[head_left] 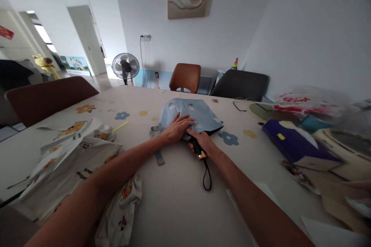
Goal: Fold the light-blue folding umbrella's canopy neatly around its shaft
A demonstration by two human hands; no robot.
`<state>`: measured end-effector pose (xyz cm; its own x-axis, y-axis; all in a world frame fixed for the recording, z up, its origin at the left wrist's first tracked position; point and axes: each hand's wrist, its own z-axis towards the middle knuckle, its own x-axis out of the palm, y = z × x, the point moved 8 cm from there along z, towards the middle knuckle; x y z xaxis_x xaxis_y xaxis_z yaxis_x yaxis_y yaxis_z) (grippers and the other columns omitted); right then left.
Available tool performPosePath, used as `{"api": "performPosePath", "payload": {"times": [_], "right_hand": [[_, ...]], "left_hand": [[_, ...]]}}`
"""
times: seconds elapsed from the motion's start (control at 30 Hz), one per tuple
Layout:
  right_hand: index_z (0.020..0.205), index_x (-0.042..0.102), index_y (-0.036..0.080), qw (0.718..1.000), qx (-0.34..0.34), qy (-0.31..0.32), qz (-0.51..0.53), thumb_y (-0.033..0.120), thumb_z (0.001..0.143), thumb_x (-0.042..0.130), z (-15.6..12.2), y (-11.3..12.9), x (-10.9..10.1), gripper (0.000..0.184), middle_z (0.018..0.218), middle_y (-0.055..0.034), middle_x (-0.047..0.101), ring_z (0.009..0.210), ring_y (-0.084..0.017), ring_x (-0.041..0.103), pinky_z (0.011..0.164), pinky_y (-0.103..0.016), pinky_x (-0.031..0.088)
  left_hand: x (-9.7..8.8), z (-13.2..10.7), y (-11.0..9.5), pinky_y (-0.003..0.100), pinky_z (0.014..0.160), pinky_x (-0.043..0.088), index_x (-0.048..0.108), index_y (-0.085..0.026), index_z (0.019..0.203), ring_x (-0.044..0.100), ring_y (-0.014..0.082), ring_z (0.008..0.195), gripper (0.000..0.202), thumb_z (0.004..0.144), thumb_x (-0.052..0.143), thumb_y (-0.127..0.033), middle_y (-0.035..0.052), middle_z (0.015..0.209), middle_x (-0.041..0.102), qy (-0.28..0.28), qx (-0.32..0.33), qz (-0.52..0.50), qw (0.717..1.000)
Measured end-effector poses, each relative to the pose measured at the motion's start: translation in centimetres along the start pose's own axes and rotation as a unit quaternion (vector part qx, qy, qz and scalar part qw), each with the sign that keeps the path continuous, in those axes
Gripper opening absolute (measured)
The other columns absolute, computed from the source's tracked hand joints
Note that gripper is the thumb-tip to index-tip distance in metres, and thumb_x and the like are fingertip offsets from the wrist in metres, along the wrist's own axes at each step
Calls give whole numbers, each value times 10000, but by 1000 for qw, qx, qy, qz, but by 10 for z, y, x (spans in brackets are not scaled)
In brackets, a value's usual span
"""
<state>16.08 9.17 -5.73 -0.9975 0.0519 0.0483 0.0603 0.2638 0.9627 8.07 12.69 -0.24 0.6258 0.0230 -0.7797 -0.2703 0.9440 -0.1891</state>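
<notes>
A light blue folding umbrella (185, 106) with small printed figures lies partly folded on the table, its canopy fabric loose and spread away from me. My right hand (204, 142) is closed around its black handle (197, 147), which has a gold-coloured band near the end. A black wrist loop (206, 179) hangs from the handle onto the table. My left hand (178, 128) lies on the canopy with its fingers stretched out, close to my right thumb. A grey-blue strap (159, 158) sticks out from the umbrella below my left wrist.
A cream printed cloth (84, 150) lies on the left of the table (171, 200). At the right are a purple box (292, 141), a round cream container (339, 142), a plastic bag (313, 102) and glasses (240, 106). Chairs (185, 77) and a fan (125, 66) stand beyond.
</notes>
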Motion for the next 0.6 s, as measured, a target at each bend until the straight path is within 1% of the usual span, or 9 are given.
{"api": "performPosePath", "payload": {"times": [0.1,0.2,0.3,0.4,0.43,0.5,0.6], "right_hand": [[633,487,161,1000,-9,14,-6,388,733,622,1,-1,0,283,357,22,504,268,-93,432,292,-191,374],[647,501,161,1000,-16,13,-8,362,719,635,0,1,-2,252,358,33,503,276,-88,436,303,-185,377],[651,518,154,1000,-14,7,-25,339,716,629,0,1,-4,225,365,33,510,281,-90,444,306,-188,380],[634,521,152,999,-19,6,-44,330,719,617,1,1,-2,220,372,21,527,284,-102,459,303,-198,381],[625,520,152,999,-23,1,-49,325,723,609,0,1,-1,218,375,16,533,286,-104,463,304,-200,382],[613,522,148,997,-27,-3,-66,305,733,595,-1,2,2,211,385,4,548,296,-106,476,311,-200,389],[602,527,145,993,-31,18,-108,272,724,604,-5,3,12,192,389,-7,560,309,-108,493,321,-194,393]], "left_hand": [[-2,1,-2,441,1125,69,506,-191,1110,285,151,1319,320,856,320,-129,37,1280,530,18,5,15,1000],[-6,3,-6,446,1122,57,493,-195,1153,266,164,1332,383,801,373,-101,40,1316,500,64,26,14,998],[-10,2,-10,458,1118,52,452,-201,1223,246,197,1344,518,716,468,-97,48,1372,438,124,51,29,991],[-15,-1,-12,512,1099,24,376,-231,1303,210,233,1357,647,687,522,-95,51,1427,359,156,66,81,982],[-16,-2,-12,531,1091,12,357,-242,1317,199,238,1360,657,700,517,-82,52,1436,345,156,71,103,980],[-20,-2,-13,560,1077,-1,354,-256,1322,180,238,1366,614,754,478,-59,54,1440,337,138,85,144,976],[-25,-2,-18,579,1072,-6,426,-264,1264,196,231,1362,449,842,423,-108,55,1417,374,103,121,178,971]]}}
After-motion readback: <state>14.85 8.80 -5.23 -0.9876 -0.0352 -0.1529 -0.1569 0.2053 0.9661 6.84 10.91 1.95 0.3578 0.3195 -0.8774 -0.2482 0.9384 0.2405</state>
